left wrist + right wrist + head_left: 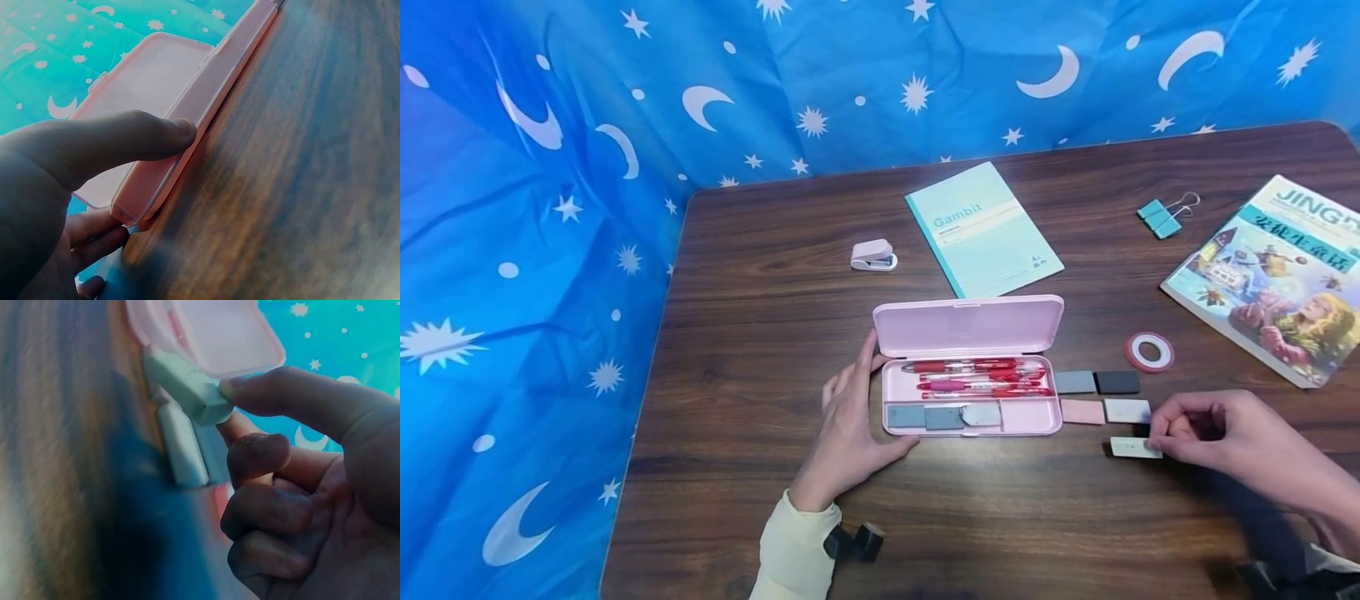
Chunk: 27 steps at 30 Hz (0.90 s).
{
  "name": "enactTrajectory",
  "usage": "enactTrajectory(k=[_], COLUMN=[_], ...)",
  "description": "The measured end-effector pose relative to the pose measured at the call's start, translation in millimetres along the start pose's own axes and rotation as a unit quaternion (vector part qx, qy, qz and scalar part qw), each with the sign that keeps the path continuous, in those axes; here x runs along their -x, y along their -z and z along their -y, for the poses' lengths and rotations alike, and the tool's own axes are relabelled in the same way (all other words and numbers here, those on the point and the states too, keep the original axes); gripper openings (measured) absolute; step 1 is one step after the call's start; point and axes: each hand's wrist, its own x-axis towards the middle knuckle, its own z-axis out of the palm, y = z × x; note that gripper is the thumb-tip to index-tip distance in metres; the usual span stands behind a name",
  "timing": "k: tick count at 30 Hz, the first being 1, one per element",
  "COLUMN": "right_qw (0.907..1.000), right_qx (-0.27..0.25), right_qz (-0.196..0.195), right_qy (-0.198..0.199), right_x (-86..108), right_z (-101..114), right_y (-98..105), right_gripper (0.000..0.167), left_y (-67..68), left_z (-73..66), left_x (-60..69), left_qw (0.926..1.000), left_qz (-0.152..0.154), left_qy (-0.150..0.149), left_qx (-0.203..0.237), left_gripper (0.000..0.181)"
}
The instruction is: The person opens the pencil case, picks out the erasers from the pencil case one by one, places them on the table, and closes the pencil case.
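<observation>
A pink pencil case [1032,417] lies on the table with its lid [967,327] raised. Several red pens [970,385] fill its back compartment; grey and whitish erasers [943,417] sit in the front one. My left hand [850,421] holds the case's left end, thumb [169,139] over the front edge and other fingers at the back left corner. Between right thumb and index finger, my right hand [1232,429] pinches a pale green eraser [1131,447], slightly raised in front of a white eraser [1126,411]. A pink eraser [1082,412], grey eraser [1075,382] and black eraser [1117,382] lie beside the case.
Behind the case are a small pink stapler [874,255] and a pale green notebook [985,229]. A red-rimmed tape roll [1129,350], a teal binder clip [1161,218] and an illustrated book [1273,279] lie to the right. Blue star-patterned cloth [880,75] hangs behind the table.
</observation>
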Motion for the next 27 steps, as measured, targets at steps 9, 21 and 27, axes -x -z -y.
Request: enactTrajectory(k=[9, 21, 27], right_qw=[0.9997, 0.9977, 0.9911], right_qx=[0.006, 0.033, 0.028], right_qz=[-0.009, -0.059, -0.099], right_qy=[-0.023, 0.002, 0.085], right_x=[-1.5, -4.6, -14.5], right_z=[-11, -1, 44], right_y=[-5, -4, -24], right_gripper=[0.006, 0.011, 0.016], left_y=[-0.7, 0.5, 1.0], left_z=[1.3, 1.4, 1.3], left_x=[0.3, 0.6, 0.5], left_qw=[1.0, 1.0, 1.0], left_qz=[0.003, 0.003, 0.003], left_qy=[0.005, 0.004, -0.003], left_qx=[-0.001, 0.0, 0.003], left_gripper=[0.139, 0.137, 0.136])
